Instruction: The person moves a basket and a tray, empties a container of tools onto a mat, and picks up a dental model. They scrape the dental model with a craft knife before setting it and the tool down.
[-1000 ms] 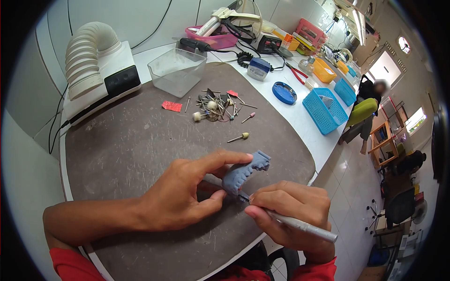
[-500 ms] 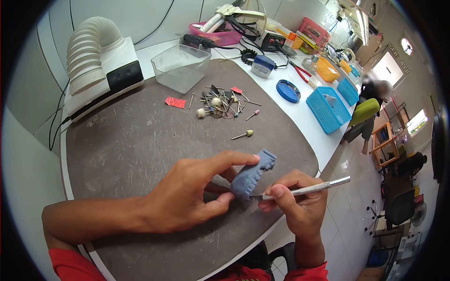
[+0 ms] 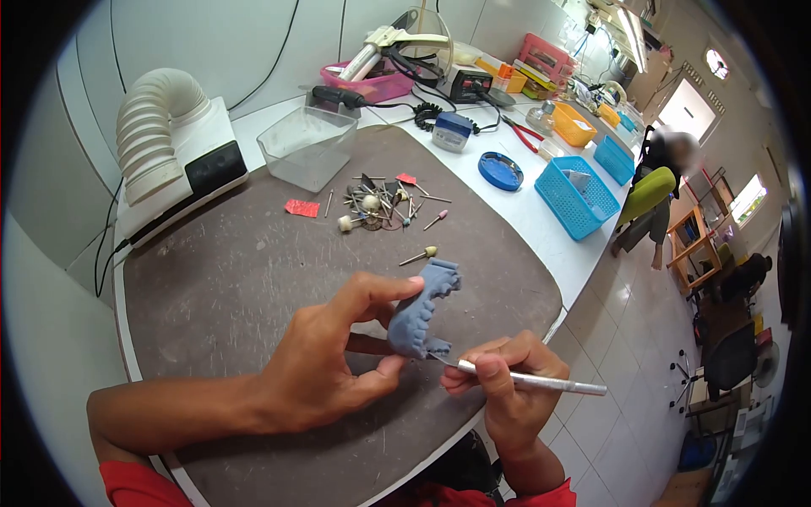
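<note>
A blue-grey dental model (image 3: 414, 314) with a curved row of teeth is held over the brown work mat (image 3: 253, 279). My left hand (image 3: 334, 346) grips it from the left, index finger on its upper end and thumb near its lower end. My right hand (image 3: 513, 380) is closed around a craft knife (image 3: 541, 383) with a silvery handle. The knife's thin blade meets the lower end of the model, close to my left thumb. Exactly where its tip touches I cannot make out.
Several rotary burs (image 3: 380, 203) lie heaped beyond my hands, with one yellow-tipped bur (image 3: 429, 252) nearer. A clear plastic container (image 3: 308, 148), a white hose unit (image 3: 182, 156) and a blue basket (image 3: 577, 198) stand around the mat. A person (image 3: 663, 169) sits at the far right.
The model has turned slightly, showing more of its toothed arch. The knife has swung, its handle end now pointing lower right instead of upper right. The whole view has shifted a little.
</note>
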Action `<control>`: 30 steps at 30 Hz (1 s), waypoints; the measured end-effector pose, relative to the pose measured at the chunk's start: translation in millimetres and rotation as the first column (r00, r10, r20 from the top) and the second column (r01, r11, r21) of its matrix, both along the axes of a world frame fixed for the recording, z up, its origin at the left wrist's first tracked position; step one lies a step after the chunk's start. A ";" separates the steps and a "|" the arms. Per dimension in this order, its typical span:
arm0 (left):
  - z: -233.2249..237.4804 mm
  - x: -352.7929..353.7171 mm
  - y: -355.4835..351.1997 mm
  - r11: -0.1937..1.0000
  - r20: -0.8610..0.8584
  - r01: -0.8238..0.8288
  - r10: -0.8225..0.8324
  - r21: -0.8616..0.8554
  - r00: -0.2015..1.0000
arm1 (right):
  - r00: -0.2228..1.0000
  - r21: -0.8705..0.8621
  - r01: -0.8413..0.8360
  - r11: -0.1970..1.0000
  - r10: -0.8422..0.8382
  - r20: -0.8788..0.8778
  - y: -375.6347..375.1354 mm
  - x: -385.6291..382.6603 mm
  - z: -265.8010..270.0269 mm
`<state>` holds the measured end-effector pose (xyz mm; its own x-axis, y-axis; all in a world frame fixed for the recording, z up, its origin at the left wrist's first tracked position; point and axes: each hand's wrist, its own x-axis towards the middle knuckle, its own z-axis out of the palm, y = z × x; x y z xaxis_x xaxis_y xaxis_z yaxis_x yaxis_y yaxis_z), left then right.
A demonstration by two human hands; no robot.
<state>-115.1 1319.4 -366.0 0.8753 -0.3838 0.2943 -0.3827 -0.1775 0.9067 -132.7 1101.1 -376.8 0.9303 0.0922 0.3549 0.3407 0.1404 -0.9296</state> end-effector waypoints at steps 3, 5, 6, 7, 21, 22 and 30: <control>-2.6 -3.6 1.6 1.000 0.057 -0.019 0.018 0.010 0.998 | 0.996 -0.035 0.057 0.998 -0.054 0.071 3.2 -2.0 -0.7; -5.1 -4.9 0.4 1.000 0.079 -0.017 0.017 0.001 0.997 | 0.986 -0.023 0.109 0.994 -0.105 0.129 5.0 -2.2 -2.4; -5.9 -5.3 -0.1 0.999 0.088 -0.023 0.028 -0.049 0.996 | 0.984 -0.022 0.119 0.993 -0.115 0.137 6.1 -3.1 -0.4; -6.5 -5.8 -0.8 0.995 0.095 -0.031 0.040 -0.097 0.995 | 0.979 -0.076 0.145 0.986 -0.132 0.154 7.6 -4.5 2.9; 8.4 -5.7 1.5 0.997 -0.076 0.054 -0.058 -0.055 0.995 | 0.873 -0.084 0.333 0.939 -0.273 0.404 -17.6 -6.2 -8.3; 11.4 -4.7 1.2 0.993 -0.108 0.099 -0.091 0.070 0.990 | 0.876 -0.074 0.379 0.923 -0.332 0.350 -21.2 -7.6 -10.9; 9.3 -0.2 7.2 0.875 0.126 -0.118 0.066 0.469 0.990 | 0.767 -0.666 0.538 0.516 0.028 0.642 -71.5 1.8 -13.0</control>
<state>-115.3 1326.6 -356.7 0.8882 -0.4195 0.1877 -0.4301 -0.6152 0.6607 -130.8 1029.6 -389.8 0.6385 0.3777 0.6705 0.6622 -0.7136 -0.2286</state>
